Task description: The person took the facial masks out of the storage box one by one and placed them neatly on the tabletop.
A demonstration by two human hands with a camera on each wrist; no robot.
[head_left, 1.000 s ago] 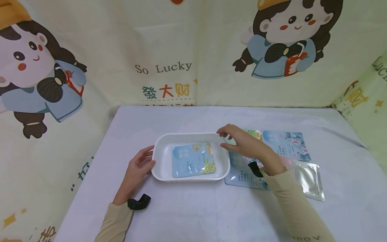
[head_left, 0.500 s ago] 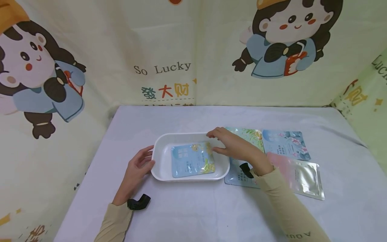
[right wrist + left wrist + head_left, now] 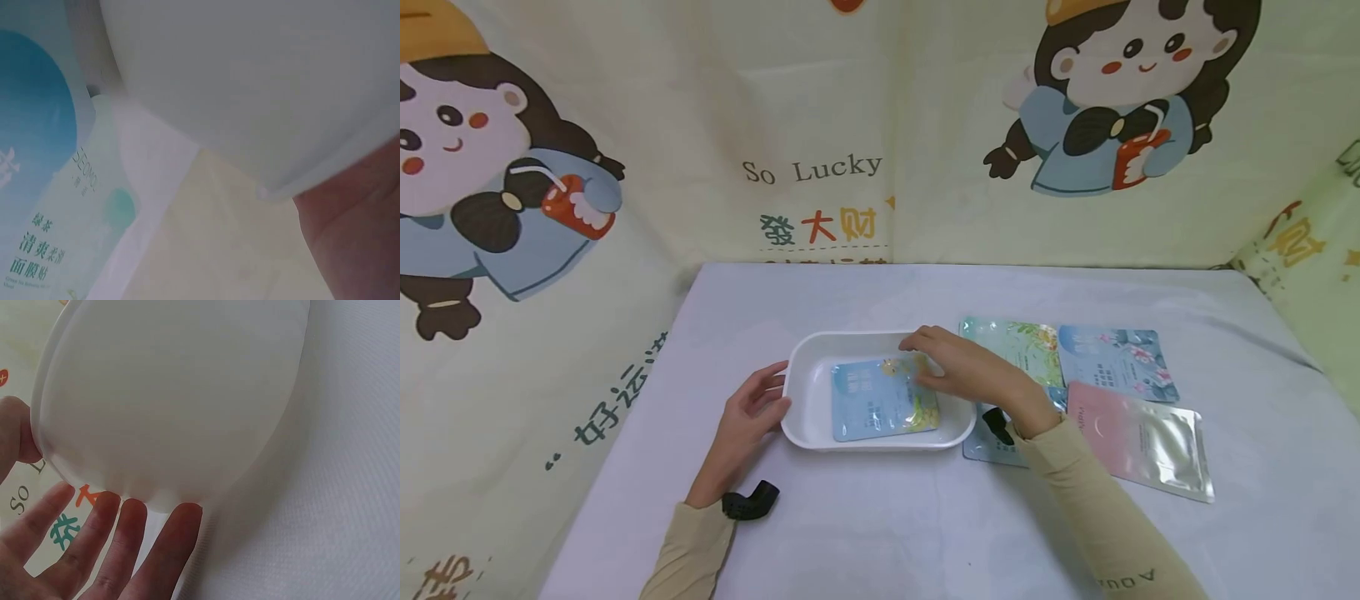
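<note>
A white plastic tray (image 3: pixel 808 427) stands on the table with a blue sheet mask packet (image 3: pixel 871 402) lying flat in it, yellow flowers along its right end. My left hand (image 3: pixel 743 429) rests at the tray's left end; in the left wrist view straight fingertips (image 3: pixel 185 519) touch the outer wall and the thumb lies at the rim. My right hand (image 3: pixel 973 372) reaches over the tray's right side, thumb and fingers spread apart above the packet's right end. In the right wrist view the tray wall (image 3: pixel 250 94) hides the fingertips.
Right of the tray lie more mask packets: a green one (image 3: pixel 1018 346), a blue floral one (image 3: pixel 1120 360), a pink and silver one (image 3: pixel 1138 437), and another blue one (image 3: pixel 992 442) partly under my right forearm. A printed curtain (image 3: pixel 940 167) hangs behind the white-covered table.
My right hand has moved left from the tray's right rim to above the packet's right end, uncovering the packets at the right. My left hand stays at the tray.
</note>
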